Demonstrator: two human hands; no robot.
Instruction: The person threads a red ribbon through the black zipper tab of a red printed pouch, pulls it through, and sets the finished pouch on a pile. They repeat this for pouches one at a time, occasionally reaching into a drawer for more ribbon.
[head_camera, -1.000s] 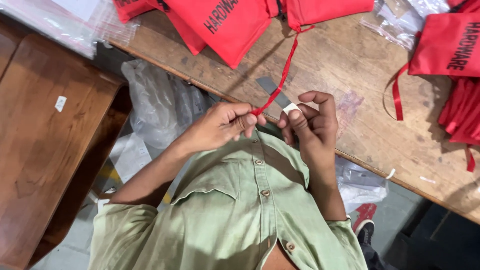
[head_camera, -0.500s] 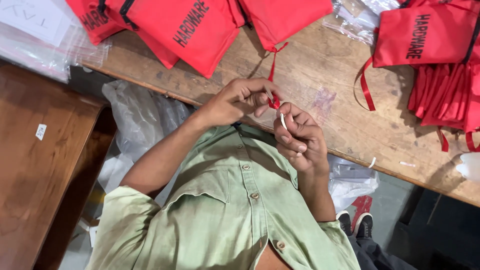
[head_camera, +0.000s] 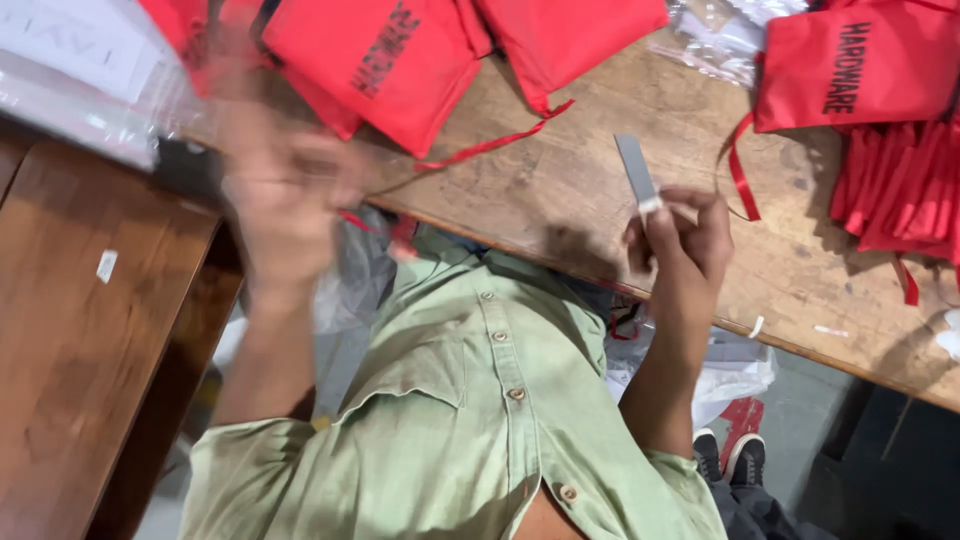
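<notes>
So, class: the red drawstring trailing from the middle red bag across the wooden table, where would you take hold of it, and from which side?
Probably pinch the red drawstring near its loose end at the table's near edge, coming from above: there it lies flat on bare wood, clear of the red bag.

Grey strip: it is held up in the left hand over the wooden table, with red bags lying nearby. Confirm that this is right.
Wrong on one point: the grey strip is pinched in the right hand, not the left. The left hand is a blur off to the side, and what it holds cannot be told. The rest stands: the strip is over the wooden table, with red bags nearby. The head view shows it.
</notes>
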